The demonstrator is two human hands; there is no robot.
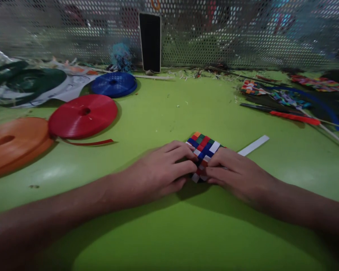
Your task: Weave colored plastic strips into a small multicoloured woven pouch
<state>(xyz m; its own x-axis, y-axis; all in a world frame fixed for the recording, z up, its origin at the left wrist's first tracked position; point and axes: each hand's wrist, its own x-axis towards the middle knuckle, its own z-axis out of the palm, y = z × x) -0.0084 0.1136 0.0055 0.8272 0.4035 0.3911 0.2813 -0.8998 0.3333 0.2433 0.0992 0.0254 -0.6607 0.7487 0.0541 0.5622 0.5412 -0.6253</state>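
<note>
A small woven piece (205, 145) of red, blue, white, green and orange ribbon strips lies on the green table in front of me. My left hand (169, 165) grips its left side, fingers bent onto the weave. From the other side my right hand (237, 171) closes on the right edge, thumb and fingertips near those of the left. A white strip (254, 145) sticks out past the right hand toward the upper right. Both hands cover parts of the weave, and its lower edge is partly hidden.
Left lie rolls of orange ribbon (19, 143), red ribbon (84, 116), blue ribbon (113, 84) and dark green ribbon (31, 81). A dark upright panel (150, 43) leans against the perforated metal screen (192, 34). Right are a red-and-black tool (293, 117) and other woven pieces (252, 87).
</note>
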